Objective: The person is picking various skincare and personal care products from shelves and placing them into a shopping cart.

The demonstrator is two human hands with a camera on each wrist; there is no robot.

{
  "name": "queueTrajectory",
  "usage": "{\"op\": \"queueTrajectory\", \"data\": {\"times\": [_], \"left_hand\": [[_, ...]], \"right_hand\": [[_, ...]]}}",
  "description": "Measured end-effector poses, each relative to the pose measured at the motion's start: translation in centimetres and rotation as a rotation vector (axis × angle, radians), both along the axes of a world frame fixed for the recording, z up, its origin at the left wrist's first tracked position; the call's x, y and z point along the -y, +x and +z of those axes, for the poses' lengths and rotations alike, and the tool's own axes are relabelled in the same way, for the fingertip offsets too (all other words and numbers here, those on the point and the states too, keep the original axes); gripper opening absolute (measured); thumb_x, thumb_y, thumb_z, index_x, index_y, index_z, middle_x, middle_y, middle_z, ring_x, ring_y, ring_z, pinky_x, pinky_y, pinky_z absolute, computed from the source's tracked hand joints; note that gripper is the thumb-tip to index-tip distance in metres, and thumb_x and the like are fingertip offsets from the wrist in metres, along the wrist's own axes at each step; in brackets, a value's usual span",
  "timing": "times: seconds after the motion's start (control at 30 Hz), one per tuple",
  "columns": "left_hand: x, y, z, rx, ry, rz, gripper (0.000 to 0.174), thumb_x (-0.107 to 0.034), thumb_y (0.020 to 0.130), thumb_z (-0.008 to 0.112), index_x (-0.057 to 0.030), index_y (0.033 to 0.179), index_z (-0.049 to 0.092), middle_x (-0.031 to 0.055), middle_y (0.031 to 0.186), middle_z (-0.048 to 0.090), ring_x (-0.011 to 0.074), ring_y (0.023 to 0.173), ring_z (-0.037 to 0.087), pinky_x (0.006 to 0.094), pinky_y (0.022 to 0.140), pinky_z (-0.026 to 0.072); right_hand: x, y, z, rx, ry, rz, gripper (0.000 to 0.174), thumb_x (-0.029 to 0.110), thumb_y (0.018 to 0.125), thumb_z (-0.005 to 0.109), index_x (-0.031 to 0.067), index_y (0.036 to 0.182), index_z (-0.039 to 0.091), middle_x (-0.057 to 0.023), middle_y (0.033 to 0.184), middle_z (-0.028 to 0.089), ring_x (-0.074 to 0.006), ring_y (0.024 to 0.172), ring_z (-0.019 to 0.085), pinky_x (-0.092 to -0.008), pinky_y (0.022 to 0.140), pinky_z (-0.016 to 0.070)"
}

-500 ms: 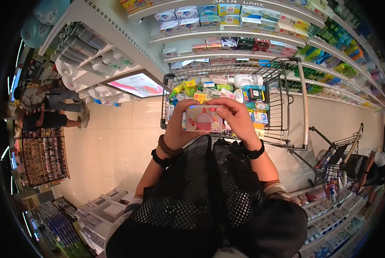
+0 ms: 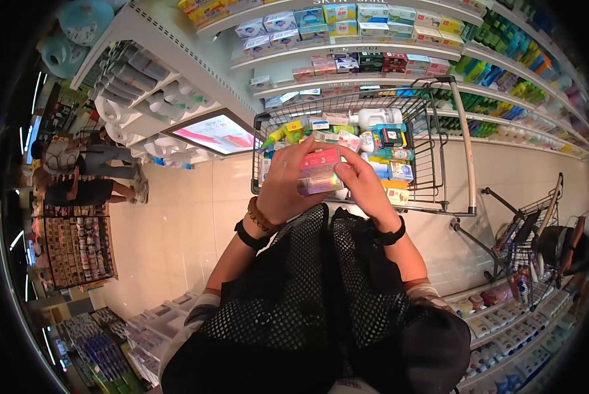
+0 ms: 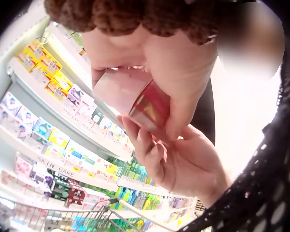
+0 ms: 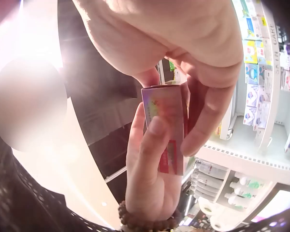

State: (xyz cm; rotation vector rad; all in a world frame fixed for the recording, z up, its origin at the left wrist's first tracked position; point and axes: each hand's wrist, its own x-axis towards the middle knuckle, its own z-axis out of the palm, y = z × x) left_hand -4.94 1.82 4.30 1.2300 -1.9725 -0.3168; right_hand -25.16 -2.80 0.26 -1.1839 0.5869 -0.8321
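Both hands hold a small pink soap box [image 2: 320,174] in front of the body, over the near side of a filled shopping cart [image 2: 462,141]. The left hand [image 2: 284,176] grips its left side, fingers across the far edge, and the right hand [image 2: 368,187] pinches its right side. A printed, shiny face of the soap box is turned up. In the right wrist view, the left thumb lies along one face of the box [image 4: 171,108]. The left wrist view has the box [image 3: 128,92] between the left fingers and thumb, the right fingertips against its lower edge.
Inside the cart lie a white jug [image 2: 378,117], a yellow-green bottle [image 2: 283,133] and several cartons. Behind it, soap cartons [image 2: 373,29] line the shelves. A lit screen [image 2: 215,133] stands at the left; people [image 2: 87,187] stand farther left, and another cart [image 2: 527,240] is at the right.
The soap box has been turned over: its pictured front faced up before, and a printed face with small text does now. The left hand has shifted farther round its side.
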Motion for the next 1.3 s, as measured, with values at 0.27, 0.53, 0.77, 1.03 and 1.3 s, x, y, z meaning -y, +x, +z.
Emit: {"op": "queueTrajectory", "data": {"times": [0.27,0.53,0.77,1.03,1.3], "left_hand": [[-0.9,0.9,0.1,-0.19,-0.168,-0.091,0.077,-0.02,0.061,0.099,-0.0118,0.12,0.05,0.0161,0.128,0.061,0.0356,0.119,0.06,0.0459,0.099,0.0484],[-1.2,2.6,0.6,-0.099,-0.01,0.05,0.034,-0.009,0.071,0.09,-0.006,0.071,0.056,0.0199,0.143,0.055,0.0367,0.128,0.055,0.0453,0.099,0.0507],[-5.2,9.9,-3.4,0.043,0.167,0.495,0.012,-0.006,0.085,0.077,-0.0035,0.088,0.066,0.0151,0.137,0.059,0.0333,0.117,0.06,0.0416,0.094,0.052],[-11.0,13.9,-8.2,0.111,0.544,0.63,0.015,-0.008,0.088,0.073,-0.0046,0.101,0.067,0.0165,0.123,0.067,0.0369,0.113,0.064,0.0443,0.095,0.0532],[-13.3,16.9,-9.1,0.094,0.597,0.806,0.018,-0.009,0.091,0.07,-0.0038,0.108,0.067,0.014,0.106,0.071,0.0294,0.092,0.07,0.0395,0.078,0.0566]], "right_hand": [[-1.1,-0.5,1.8,0.247,0.143,0.052,0.053,0.036,0.106,0.055,0.0052,0.148,0.048,-0.0047,0.136,0.059,-0.0096,0.117,0.058,-0.0225,0.093,0.0488],[3.7,-1.8,-1.3,-0.001,0.014,-0.024,0.048,0.03,0.105,0.058,0.006,0.145,0.051,0.0003,0.112,0.065,-0.0042,0.085,0.057,-0.0211,0.07,0.0476],[12.9,-3.4,-15.3,-0.387,0.143,-0.35,0.041,0.023,0.097,0.068,0.0015,0.131,0.056,-0.0085,0.099,0.071,-0.0161,0.081,0.07,-0.0318,0.071,0.0623],[9.7,10.3,-20.4,-0.834,-0.661,0.239,0.044,0.015,0.092,0.066,0.0076,0.134,0.055,-0.0166,0.117,0.069,-0.0343,0.106,0.068,-0.0422,0.087,0.055],[10.4,13.5,-28.8,-0.828,-1.281,0.345,0.048,0.003,0.083,0.061,0.0055,0.131,0.061,-0.0118,0.137,0.059,-0.0316,0.139,0.048,-0.0423,0.114,0.0429]]}}
